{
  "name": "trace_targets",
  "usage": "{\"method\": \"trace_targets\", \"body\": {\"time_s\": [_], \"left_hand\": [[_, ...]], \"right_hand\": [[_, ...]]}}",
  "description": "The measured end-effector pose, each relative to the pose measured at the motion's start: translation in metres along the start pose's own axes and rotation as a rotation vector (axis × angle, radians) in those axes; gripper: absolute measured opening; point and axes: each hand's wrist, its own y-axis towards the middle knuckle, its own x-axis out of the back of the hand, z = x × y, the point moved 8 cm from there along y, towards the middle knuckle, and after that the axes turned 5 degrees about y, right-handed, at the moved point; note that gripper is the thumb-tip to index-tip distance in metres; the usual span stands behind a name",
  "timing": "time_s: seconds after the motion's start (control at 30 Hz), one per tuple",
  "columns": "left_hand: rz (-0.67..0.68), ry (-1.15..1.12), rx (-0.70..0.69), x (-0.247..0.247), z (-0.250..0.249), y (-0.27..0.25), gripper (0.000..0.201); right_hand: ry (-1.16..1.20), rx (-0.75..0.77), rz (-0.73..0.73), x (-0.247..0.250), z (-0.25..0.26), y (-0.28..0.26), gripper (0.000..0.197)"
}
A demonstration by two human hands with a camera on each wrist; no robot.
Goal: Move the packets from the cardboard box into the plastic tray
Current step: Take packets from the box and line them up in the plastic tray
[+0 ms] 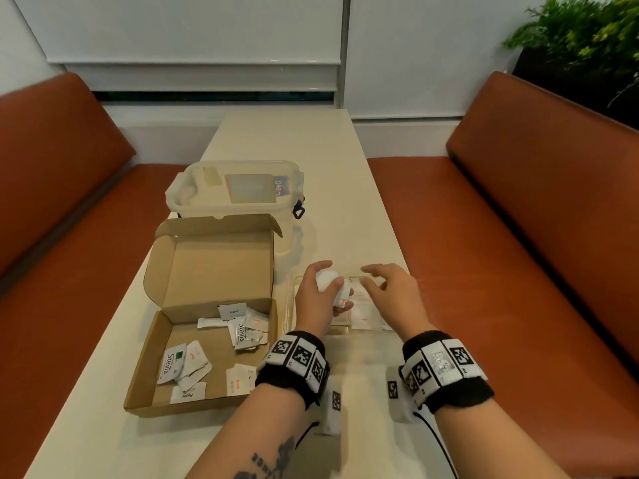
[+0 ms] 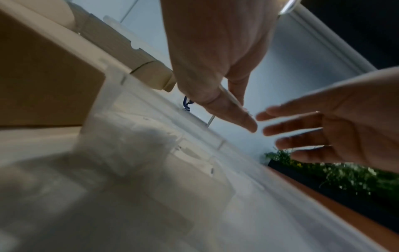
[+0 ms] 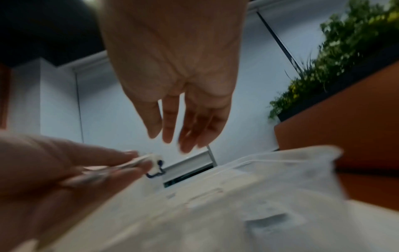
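Packets (image 1: 193,361) are lying scattered in the open cardboard box (image 1: 152,368), which is sitting on the left side of the pale bench (image 1: 311,160); several are showing "Stevia" print. Behind the box, a lidded plastic container (image 1: 238,191) is standing with a blue clip on its right side. Just right of the box, the clear plastic tray (image 1: 289,305) is resting on the bench with a few white packets already lying flat inside it. Above the tray's left part, the left hand (image 1: 320,299) is hovering, its grip curling round a small bunch of white packets (image 1: 328,281), thumb pressing on top. Beside it, the right hand (image 1: 394,295) is hanging over the tray's right part, its grip wide, fingers (image 3: 168,122) loosely spread and holding nothing. Both wrists are wearing black bands with square black-and-white markers. Orange-brown seats are flanking the bench, and a green plant (image 1: 581,32) is showing at far right.
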Motion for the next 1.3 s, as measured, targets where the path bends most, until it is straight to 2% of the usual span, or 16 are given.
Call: {"method": "trace_targets", "body": {"time_s": [0.17, 0.3, 0.4, 0.43, 0.53, 0.6, 0.7, 0.8, 0.97, 1.03, 1.2, 1.3], "left_hand": [[0.026, -0.029, 0.001, 0.004, -0.007, -0.004, 0.004], [0.12, -0.158, 0.116, 0.004, -0.006, -0.008, 0.019], [0.18, -0.231, 0.21, 0.004, -0.003, -0.013, 0.019], [0.188, -0.228, 0.22, 0.006, -0.002, -0.014, 0.025], [0.217, -0.196, 0.203, 0.01, -0.001, -0.014, 0.042], [0.238, -0.182, 0.17, 0.011, -0.002, -0.013, 0.043], [0.247, -0.151, 0.129, 0.014, -0.002, -0.009, 0.04], [0.254, -0.179, 0.139, 0.013, 0.002, -0.007, 0.036], [0.129, -0.077, 0.115, 0.023, 0.003, 0.0, 0.035], [0.109, -0.008, 0.11, 0.024, 0.0, 0.003, 0.031], [0.149, 0.068, 0.111, 0.017, -0.003, 0.003, 0.017], [0.191, 0.165, 0.062, 0.011, -0.002, 0.001, 0.015]], "right_hand": [[0.297, -0.086, 0.039, -0.02, 0.012, -0.008, 0.009], [0.332, -0.117, 0.015, -0.021, 0.01, -0.008, 0.006], [0.343, -0.131, 0.019, -0.022, 0.009, -0.007, 0.007], [0.347, -0.136, 0.02, -0.022, 0.008, -0.006, 0.008], [0.356, -0.148, 0.013, -0.025, 0.006, -0.005, 0.009], [0.38, -0.176, 0.04, -0.03, 0.005, -0.005, 0.006], [0.409, -0.221, 0.105, -0.04, 0.003, -0.007, 0.013], [0.463, -0.239, 0.045, -0.035, -0.001, -0.005, 0.014], [0.498, -0.24, 0.005, -0.017, -0.003, 0.005, 0.015], [0.468, -0.222, 0.055, -0.012, 0.001, 0.012, 0.015], [0.109, -0.121, 0.26, -0.016, 0.017, 0.02, 0.015], [0.026, -0.085, 0.299, -0.024, 0.022, 0.02, 0.023]]}}
